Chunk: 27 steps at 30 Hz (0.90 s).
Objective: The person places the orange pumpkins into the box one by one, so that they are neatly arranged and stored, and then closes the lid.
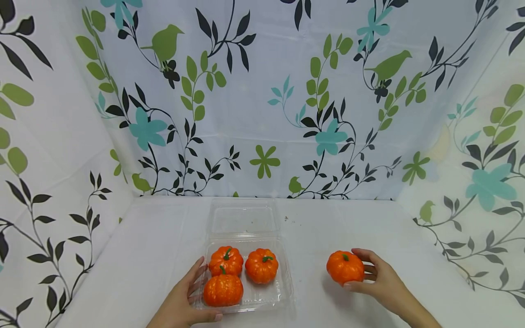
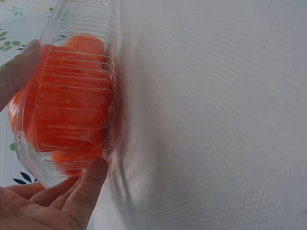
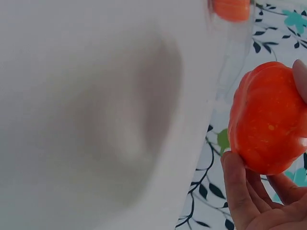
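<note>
1. The right hand (image 1: pixel 375 279) has its fingers curled round an orange pumpkin (image 1: pixel 344 268) with a green stem. Thumb and fingertips grip it from the right, the fingers parted by about the pumpkin's width.
2. That pumpkin is held above the right part of the white desk (image 1: pixel 164 237), its shadow falling on the surface below; it is well apart from the container.
3. The left hand (image 1: pixel 184 296) grips the clear container (image 1: pixel 274 298) at its near left corner, fingers along the left wall and thumb at the near edge, spread wide apart with the plastic between them.
4. The container rests on the desk left of the held pumpkin, its clear lid (image 1: pixel 246 218) folded open toward the far side.
5. Three pumpkins sit inside: the far left pumpkin (image 1: pixel 230 259), the near left pumpkin (image 1: pixel 223 292), which overlaps it in the head view, and the right pumpkin (image 1: pixel 261 266), just beside the far left one. Each has a green stem.
6. Beyond the desk hangs a pale cloth (image 1: pixel 254 105) printed with leaves, birds and flowers.
</note>
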{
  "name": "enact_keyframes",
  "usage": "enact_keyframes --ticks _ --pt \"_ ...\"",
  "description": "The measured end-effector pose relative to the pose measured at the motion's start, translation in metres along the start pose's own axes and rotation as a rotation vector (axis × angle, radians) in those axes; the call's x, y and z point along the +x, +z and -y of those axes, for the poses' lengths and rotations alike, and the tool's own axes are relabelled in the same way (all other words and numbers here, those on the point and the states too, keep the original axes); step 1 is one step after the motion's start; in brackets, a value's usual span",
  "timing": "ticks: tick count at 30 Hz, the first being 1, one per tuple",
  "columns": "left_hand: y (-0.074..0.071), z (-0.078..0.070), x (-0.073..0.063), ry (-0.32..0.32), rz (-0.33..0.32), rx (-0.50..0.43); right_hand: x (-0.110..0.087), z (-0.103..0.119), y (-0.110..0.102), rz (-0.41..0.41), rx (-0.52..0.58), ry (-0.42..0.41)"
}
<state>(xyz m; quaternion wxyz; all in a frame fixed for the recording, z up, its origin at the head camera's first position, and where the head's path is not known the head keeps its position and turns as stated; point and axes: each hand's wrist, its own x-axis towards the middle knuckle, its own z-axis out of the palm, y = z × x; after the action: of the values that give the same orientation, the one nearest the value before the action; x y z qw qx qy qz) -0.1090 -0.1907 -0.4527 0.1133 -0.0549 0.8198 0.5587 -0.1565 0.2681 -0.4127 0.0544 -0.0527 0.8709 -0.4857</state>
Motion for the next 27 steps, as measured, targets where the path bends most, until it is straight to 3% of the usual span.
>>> enact_keyframes --ticks 9,27 --pt "-0.001 0.001 -0.001 0.019 0.003 -0.006 -0.002 0.024 0.017 0.117 0.123 -0.061" --pt "-0.001 -0.002 -0.002 0.004 0.008 0.004 0.012 0.061 0.067 0.344 0.203 -0.118"
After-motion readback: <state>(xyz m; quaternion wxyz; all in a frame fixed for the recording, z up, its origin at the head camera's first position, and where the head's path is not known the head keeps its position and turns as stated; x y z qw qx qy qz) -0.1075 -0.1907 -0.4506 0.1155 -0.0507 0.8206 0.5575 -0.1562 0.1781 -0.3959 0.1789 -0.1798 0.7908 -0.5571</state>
